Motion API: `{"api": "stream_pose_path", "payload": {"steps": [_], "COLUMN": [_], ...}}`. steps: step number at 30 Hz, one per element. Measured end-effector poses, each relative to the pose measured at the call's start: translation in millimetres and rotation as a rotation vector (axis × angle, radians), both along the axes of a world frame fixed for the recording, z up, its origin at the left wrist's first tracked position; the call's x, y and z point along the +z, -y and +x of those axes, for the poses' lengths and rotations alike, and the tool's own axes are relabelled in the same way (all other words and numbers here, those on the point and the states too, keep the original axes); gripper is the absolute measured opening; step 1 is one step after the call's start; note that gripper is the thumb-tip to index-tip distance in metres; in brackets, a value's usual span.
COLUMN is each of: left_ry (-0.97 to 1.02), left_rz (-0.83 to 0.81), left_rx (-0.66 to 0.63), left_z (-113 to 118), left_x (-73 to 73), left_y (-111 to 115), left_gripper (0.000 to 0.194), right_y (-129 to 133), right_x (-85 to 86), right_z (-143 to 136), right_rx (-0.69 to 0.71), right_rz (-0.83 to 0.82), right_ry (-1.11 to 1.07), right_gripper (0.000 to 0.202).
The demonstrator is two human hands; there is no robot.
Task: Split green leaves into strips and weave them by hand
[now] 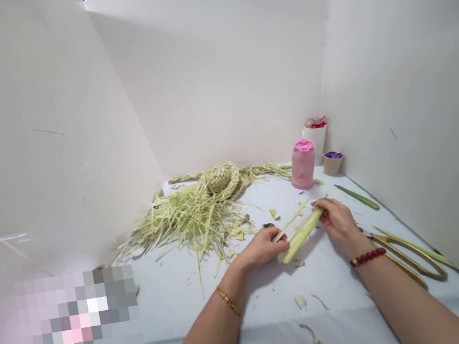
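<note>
A split pale green plant stalk (pixel 305 237) slants above the table between my hands. My right hand (pixel 336 220) is closed on its upper end, with a dark red bead bracelet at the wrist. Fingers pinched together, my left hand (pixel 269 245) holds a thin pale strip (pixel 292 222) that runs up toward my right hand. The stalk's lower end is beside the left fingertips; I cannot tell whether they touch it. Gold-handled scissors (pixel 420 258) lie by my right wrist, their blades partly hidden behind it.
Loose green strips (pixel 188 213) heap at the back left, beside a coiled braid (pixel 222 178). A pink bottle (pixel 303 166), a white cup (pixel 317 140) and a small tan cup (pixel 333 163) stand at the back right. A green leaf piece (pixel 358 197) lies near the right wall.
</note>
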State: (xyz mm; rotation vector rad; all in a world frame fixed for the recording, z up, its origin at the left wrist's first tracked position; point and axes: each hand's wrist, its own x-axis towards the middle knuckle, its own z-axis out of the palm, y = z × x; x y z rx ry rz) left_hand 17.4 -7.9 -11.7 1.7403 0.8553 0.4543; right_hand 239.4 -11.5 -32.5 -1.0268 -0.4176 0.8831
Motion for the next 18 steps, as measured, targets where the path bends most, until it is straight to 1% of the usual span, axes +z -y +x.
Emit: {"api": "stream_pose_path", "payload": {"steps": [2, 4, 5, 6, 8, 9, 10, 11, 12, 14, 15, 16, 18], "left_ry": [-0.014, -0.015, -0.011, -0.002, 0.039, 0.067, 0.099, 0.13, 0.157, 0.202, 0.223, 0.245, 0.294], "left_rz": [0.006, 0.008, 0.003, -0.004, -0.013, -0.013, -0.009, -0.002, 0.005, 0.018, 0.023, 0.026, 0.019], "left_rx": [-0.037, -0.079, -0.079, -0.056, 0.052, 0.12, 0.186, 0.243, 0.288, 0.339, 0.343, 0.335, 0.3], "left_z": [-3.9, -6.3, -6.6, -6.3, -4.2, -2.6, -0.8, 0.8, 2.3, 4.6, 5.4, 6.0, 7.0], "left_x": [3.6, 4.0, 3.0, 1.4, -2.4, -4.2, -5.7, -6.8, -7.6, -8.3, -8.5, -8.7, -9.4], "left_y": [-0.8, -2.4, -3.7, -5.2, -8.6, -10.2, -11.6, -12.6, -13.2, -12.9, -12.2, -11.2, -9.1], "left_gripper": [0.018, 0.019, 0.019, 0.02, 0.019, 0.019, 0.018, 0.017, 0.017, 0.017, 0.017, 0.018, 0.02], "right_y": [0.7, 1.4, 1.8, 2.1, 3.2, 4.2, 5.5, 7.2, 9.2, 13.8, 15.9, 17.6, 19.9], "right_x": [0.9, 1.5, 1.9, 2.5, 4.3, 5.4, 6.6, 7.6, 8.2, 7.7, 6.5, 4.7, 0.0], "right_z": [7.5, 16.5, 20.6, 23.5, 22.6, 17.9, 10.2, -0.1, -12.3, -38.3, -50.1, -59.9, -72.3], "right_rx": [-0.023, -0.087, -0.13, -0.175, -0.255, -0.279, -0.274, -0.24, -0.157, 0.179, 0.296, 0.374, 0.448], "right_rz": [0.005, -0.002, -0.009, -0.015, -0.031, -0.043, -0.059, -0.083, -0.104, -0.147, -0.162, -0.164, -0.138], "right_ry": [-0.005, -0.01, -0.013, -0.017, -0.006, 0.019, 0.06, 0.116, 0.186, 0.306, 0.363, 0.426, 0.496], "right_gripper": [0.018, 0.02, 0.021, 0.022, 0.024, 0.025, 0.026, 0.028, 0.03, 0.035, 0.036, 0.035, 0.032]}}
